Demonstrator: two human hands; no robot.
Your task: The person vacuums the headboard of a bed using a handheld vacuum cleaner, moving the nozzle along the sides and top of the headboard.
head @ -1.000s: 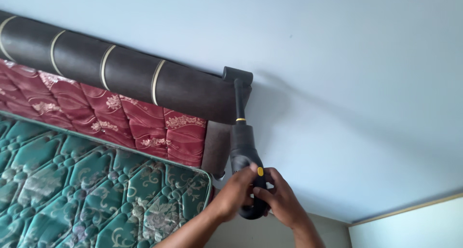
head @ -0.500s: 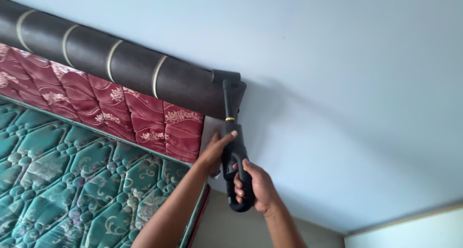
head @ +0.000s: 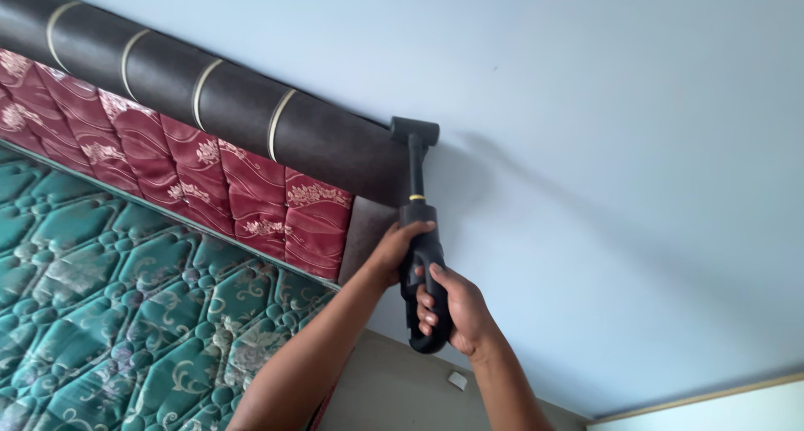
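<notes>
Both hands clenched on a black handheld vacuum (head: 421, 255): right hand (head: 456, 314) wrapped round the lower handle, fingers curled over its front; left hand (head: 392, 251) clasped higher up on the body, just below the yellow ring. Held upright, neck rising to a flat nozzle (head: 414, 131) pressed at the end of the dark padded headboard roll (head: 234, 113), right where it meets the pale blue wall (head: 603, 146).

Risks from here, as judged. Arms stretched up and out, so little leverage at the nozzle: could skid off the rounded roll and knock the wall, scuffing paint. Left grip close to the narrow neck: could slide upward under push and twist the nozzle off its flat seat, leaving the corner missed. Hard plastic edge dragged across the gold bands (head: 281, 123) could scratch the covering. Below the roll, red quilted panel (head: 193, 171) and green patterned mattress (head: 109, 314): a dropped vacuum would land there or slip into the gap beside the bed.
</notes>
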